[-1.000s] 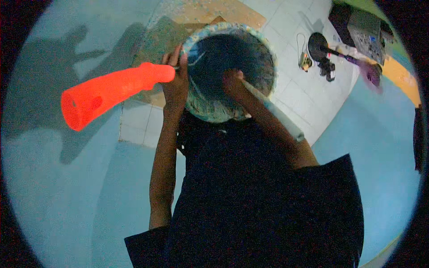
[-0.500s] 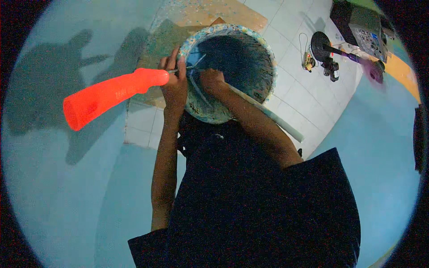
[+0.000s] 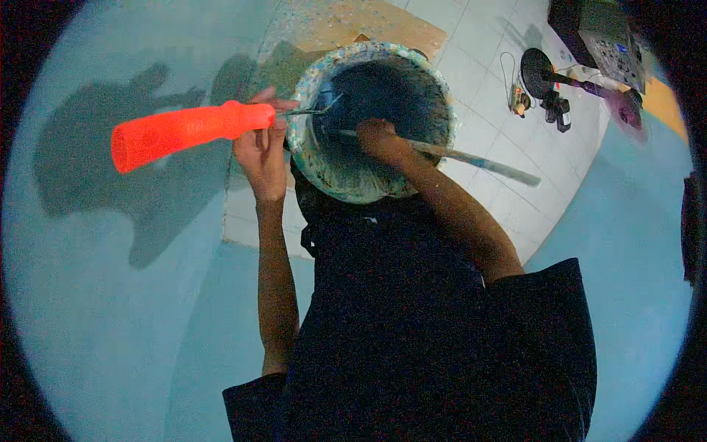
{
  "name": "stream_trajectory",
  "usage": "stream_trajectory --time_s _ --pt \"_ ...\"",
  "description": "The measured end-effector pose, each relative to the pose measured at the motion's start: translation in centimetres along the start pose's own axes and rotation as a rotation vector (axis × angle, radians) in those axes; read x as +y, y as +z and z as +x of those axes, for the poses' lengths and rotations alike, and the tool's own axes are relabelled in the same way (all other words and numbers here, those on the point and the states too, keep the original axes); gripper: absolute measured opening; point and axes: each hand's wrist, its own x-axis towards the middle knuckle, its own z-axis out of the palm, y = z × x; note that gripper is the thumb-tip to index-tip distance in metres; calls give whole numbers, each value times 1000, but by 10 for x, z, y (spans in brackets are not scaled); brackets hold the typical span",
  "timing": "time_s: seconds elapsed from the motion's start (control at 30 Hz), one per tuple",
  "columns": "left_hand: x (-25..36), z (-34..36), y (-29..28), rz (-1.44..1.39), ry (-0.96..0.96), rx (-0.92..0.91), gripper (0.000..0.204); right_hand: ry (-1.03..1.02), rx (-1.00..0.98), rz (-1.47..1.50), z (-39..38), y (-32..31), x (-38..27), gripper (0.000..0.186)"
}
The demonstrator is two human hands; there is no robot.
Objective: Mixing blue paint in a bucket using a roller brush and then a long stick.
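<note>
My left hand (image 3: pixel 259 163) is closed round the neck of a paint roller frame (image 3: pixel 193 132) with a bright orange-red handle. Its handle points left, and its thin bent metal rod reaches over the rim into a round paint-spattered bucket (image 3: pixel 300 158). My right hand (image 3: pixel 379 140) is inside the bucket mouth, with its fingers closed on a long pale stick (image 3: pixel 482 163). One end of that stick juts out over the bucket's right rim; the other lies inside toward the left wall. The bucket's interior is dark, so its contents cannot be made out.
Under and behind the bucket lies a paint-speckled brown board (image 3: pixel 398 26) on white floor tiles (image 3: pixel 479 55). At the right are a black pedestal fan (image 3: pixel 541 74), small cabled items (image 3: pixel 519 99) and a grey panelled device (image 3: pixel 607 48). Blue wall (image 3: pixel 88 317) fills the left.
The stick in my right hand has swung flatter, its outer end going up and right. My left hand has moved left and down, and the orange-red handle has become more level.
</note>
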Motion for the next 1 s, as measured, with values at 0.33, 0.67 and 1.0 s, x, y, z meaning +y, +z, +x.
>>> stream_trajectory --time_s 0.33,0.67,1.0 --pt "25 -5 16 13 4 -24 29 301 -275 455 -1 -27 54 22" --pt "54 4 27 27 45 -121 26 251 -388 406 9 -66 19 20" --pt "72 -25 20 138 71 19 38 524 -136 363 12 -34 41 18"
